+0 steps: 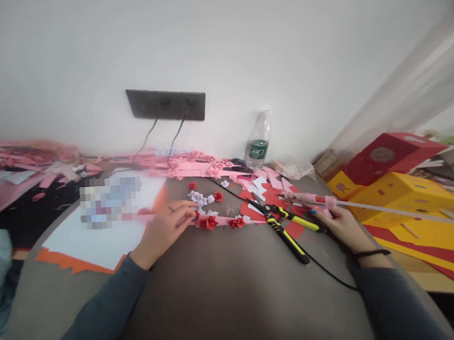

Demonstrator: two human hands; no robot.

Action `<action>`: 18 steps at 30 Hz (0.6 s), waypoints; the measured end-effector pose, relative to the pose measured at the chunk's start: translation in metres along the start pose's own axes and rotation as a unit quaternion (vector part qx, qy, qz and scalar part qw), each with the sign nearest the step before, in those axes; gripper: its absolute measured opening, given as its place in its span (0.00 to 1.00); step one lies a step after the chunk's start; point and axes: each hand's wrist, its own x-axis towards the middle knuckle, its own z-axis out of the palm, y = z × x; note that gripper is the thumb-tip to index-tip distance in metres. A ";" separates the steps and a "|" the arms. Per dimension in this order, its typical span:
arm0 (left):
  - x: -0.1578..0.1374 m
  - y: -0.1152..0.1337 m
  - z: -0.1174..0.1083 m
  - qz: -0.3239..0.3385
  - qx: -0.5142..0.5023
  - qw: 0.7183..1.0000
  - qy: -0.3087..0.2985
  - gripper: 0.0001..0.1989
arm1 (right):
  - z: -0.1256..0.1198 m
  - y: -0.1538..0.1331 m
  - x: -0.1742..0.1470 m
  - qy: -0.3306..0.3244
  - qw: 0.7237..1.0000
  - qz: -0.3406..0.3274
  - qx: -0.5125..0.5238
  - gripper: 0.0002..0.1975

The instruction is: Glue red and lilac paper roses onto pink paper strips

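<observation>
My right hand (342,227) is closed round a pink hot glue gun (308,198), its nozzle pointing left and a long whitish glue stick (389,209) running out of its back. At the centre, my left hand (169,229) has its fingers pinched at a pink paper strip (224,222). Red paper flowers (210,221) and pale lilac ones sit along that strip. Just behind it lie more small paper flowers (200,198), red and lilac. Yellow-and-black wire cutters (286,238) rest between the strip's right end and the glue gun, jaws apart.
Behind stand a water bottle (258,140) and pink flowered strips (196,169). Red paper scraps (251,201) lie under the cutters. White sheets (74,244) over orange paper are at left, yellow (418,195) and red boxes (393,156) at right. Another person's sleeve (0,268) shows at far left.
</observation>
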 end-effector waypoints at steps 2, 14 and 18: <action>0.003 0.003 -0.001 0.009 0.005 1.000 -0.012 0.08 | 0.000 0.000 0.000 -0.001 1.000 0.012 0.009 0.34; 0.008 0.003 -0.006 0.014 0.024 0.998 -0.058 0.09 | 0.000 0.009 0.003 -0.004 1.000 0.022 -0.001 0.27; 0.009 0.002 -0.006 0.024 0.052 0.996 -0.067 0.09 | 0.001 0.012 0.004 -0.004 1.000 0.027 0.000 0.26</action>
